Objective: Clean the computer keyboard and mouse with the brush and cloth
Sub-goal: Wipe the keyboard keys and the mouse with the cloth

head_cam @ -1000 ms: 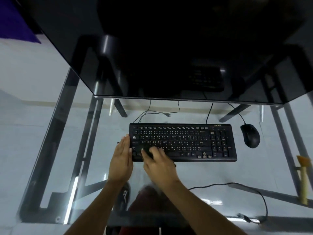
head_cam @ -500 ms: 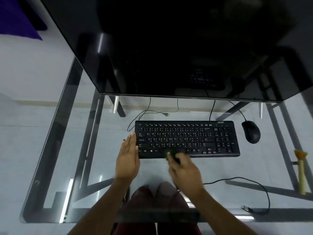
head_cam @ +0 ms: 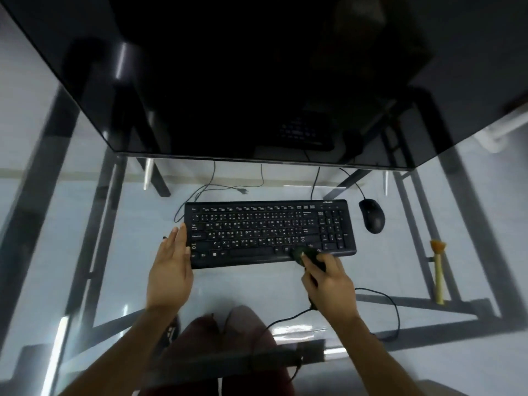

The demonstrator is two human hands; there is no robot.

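Glass-top desk (head_cam: 371,281) on a dark metal frame. A black keyboard (head_cam: 270,232) sits mid-desk, a black mouse (head_cam: 371,215) just off its right end, and a yellow-handled brush (head_cam: 438,270) near the right edge. A big monitor (head_cam: 257,81) stands along the back.

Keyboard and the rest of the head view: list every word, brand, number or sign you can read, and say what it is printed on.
"acer": small logo at the far right corner of the keyboard, only just readable.
"A S D F G", "Z X C V": pale letters on the keyboard's keys, partly readable; the other key legends are too small and blurred.
Mouse: no readable marking.
Brush on the right: no text.
Monitor: dark, nothing to read.
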